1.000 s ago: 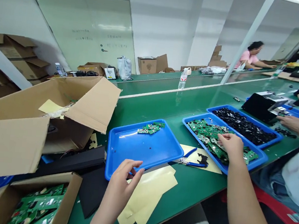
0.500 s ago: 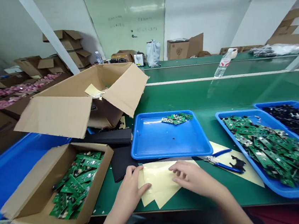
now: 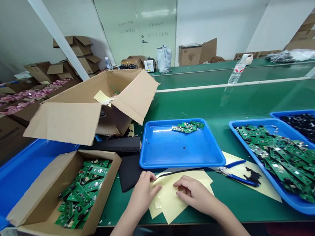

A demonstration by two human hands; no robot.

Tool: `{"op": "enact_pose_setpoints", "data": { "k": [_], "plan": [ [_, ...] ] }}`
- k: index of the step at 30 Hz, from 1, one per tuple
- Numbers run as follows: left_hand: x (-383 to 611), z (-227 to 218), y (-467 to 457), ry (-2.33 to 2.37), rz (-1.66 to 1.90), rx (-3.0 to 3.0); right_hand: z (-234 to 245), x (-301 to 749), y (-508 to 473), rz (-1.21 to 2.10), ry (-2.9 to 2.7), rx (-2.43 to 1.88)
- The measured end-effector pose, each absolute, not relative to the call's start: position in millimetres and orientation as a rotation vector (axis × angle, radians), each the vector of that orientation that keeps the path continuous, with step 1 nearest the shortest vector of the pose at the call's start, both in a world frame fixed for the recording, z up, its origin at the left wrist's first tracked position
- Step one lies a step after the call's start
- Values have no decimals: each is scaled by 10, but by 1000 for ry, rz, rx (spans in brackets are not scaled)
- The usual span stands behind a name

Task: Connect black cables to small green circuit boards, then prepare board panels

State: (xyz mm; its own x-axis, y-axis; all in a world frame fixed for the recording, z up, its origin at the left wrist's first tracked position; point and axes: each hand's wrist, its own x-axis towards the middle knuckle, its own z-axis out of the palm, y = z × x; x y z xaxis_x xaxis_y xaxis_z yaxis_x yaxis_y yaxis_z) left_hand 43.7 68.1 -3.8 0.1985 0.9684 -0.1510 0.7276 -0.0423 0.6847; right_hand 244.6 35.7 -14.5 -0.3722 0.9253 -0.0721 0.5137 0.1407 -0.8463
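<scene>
My left hand [image 3: 143,191] is closed on the upper left corner of a pale yellow paper sheet [image 3: 169,205], thumb and index finger pinching it. From those fingertips a thin black edge [image 3: 181,171] runs rightward along the top of the sheets. Over the paper rests my right hand [image 3: 196,193], fingers bent and thumb a little apart from the index finger; I see nothing held there. The yellow sheets overlap at angles near the bench's front edge. Just left of them lies a black sheet [image 3: 129,171], partly under a stack of black strips [image 3: 118,144].
A blue tray [image 3: 159,157] with several green circuit boards stands behind the paper. Blue-handled cutters [image 3: 236,175] lie to the right, beside a fuller tray of boards [image 3: 294,207]. A cardboard box [image 3: 112,173] of boards is at left, a larger open box [image 3: 64,121] behind it.
The thin black edge at the top of the paper now shows raised beside my left fingers. My right hand has moved slightly left and down over the sheet. The view shifted slightly.
</scene>
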Motion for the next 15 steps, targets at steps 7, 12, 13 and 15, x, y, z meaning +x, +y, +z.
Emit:
{"op": "enact_pose_setpoints", "data": {
  "k": [7, 12, 13, 15],
  "plan": [
    [459, 18, 611, 1291, 768, 1258, -136, 2288, 378, 866, -1967, -1402],
    [501, 71, 554, 1271, 786, 1326, -102, 2118, 420, 499, -1951, -1146],
    [512, 85, 544, 1276, 789, 1378, -94, 2093, 437, 453, -1947, -1117],
    [532, 118, 526, 1286, 797, 1493, -83, 2063, 477, 407, -1938, -1088]
  ]
}}
